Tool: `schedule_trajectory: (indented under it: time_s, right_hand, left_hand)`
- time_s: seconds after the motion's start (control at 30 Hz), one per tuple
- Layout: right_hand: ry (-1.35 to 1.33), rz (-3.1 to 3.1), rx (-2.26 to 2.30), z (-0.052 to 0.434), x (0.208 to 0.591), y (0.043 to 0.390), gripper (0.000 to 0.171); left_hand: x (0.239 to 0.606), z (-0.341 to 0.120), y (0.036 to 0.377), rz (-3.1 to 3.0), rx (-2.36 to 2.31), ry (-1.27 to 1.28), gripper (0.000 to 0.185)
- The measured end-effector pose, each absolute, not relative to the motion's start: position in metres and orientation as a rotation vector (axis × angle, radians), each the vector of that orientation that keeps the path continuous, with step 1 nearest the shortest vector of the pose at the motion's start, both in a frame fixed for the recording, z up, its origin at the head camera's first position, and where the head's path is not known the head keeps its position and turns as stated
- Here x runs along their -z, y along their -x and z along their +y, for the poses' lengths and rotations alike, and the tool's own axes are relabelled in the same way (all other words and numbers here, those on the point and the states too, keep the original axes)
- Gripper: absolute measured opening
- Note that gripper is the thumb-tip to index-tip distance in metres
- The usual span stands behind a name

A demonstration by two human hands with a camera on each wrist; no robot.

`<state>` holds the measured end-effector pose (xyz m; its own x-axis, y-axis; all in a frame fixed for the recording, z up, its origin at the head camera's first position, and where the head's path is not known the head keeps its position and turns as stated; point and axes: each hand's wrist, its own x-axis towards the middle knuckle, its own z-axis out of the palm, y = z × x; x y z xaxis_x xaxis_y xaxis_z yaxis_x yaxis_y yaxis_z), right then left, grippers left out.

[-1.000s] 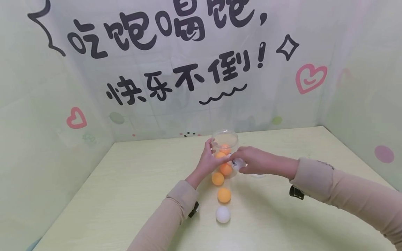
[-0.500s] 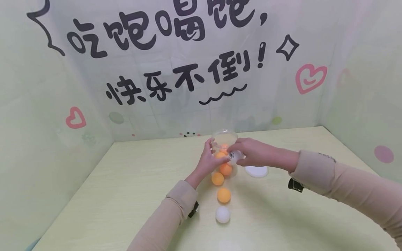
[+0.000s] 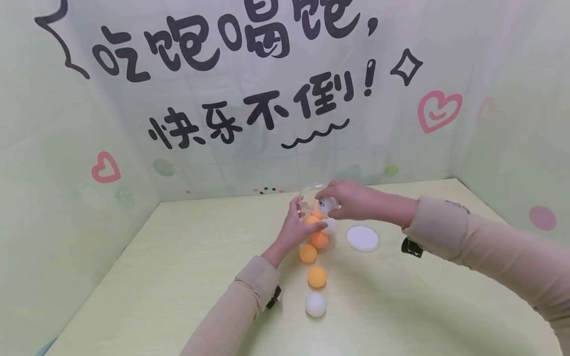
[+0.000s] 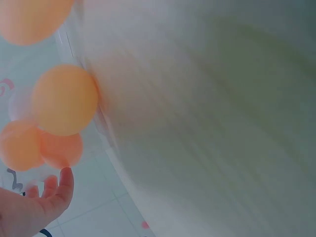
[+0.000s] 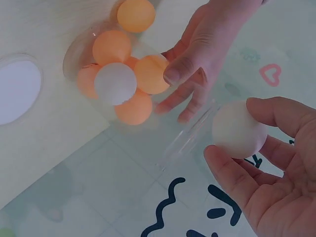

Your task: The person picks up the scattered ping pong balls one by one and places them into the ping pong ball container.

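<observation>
White plastic ping-pong ball [image 5: 239, 129], smooth and matte, sits pinched in the right hand [image 5: 269, 173] at the mouth of the clear plastic jar [image 3: 319, 217], at twelve o'clock on the pale green table [image 3: 178, 277]. Left hand [image 3: 297, 228] grips the jar's side. A loose pinch could bounce the ball off the rim and away.

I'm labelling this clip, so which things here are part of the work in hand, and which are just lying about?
In the work:
- clear jar, left hand holding its side
- white ball pinched in the right hand at the jar's mouth
- balls in the jar

Lying about:
- white lid on the table
- orange ball and white ball on the table
</observation>
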<state>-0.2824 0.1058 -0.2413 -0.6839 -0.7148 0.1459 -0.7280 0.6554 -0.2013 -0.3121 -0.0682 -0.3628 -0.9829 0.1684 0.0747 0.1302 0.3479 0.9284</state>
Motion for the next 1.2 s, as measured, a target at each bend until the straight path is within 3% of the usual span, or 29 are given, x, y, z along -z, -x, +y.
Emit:
schedule_trajectory:
  time_s: [0.67,1.2]
  right_hand:
    - [-1.143,-2.898,-0.411,0.091,0.236,0.311,0.035]
    - [-1.153,-2.845,-0.446,0.099,0.239,0.305,0.03]
  left_hand:
    - [0.362,-0.069,0.311,2.541,-1.757,-0.268,0.095]
    - [0.365,-0.069,0.315,2.532,-1.781,-0.282,0.093]
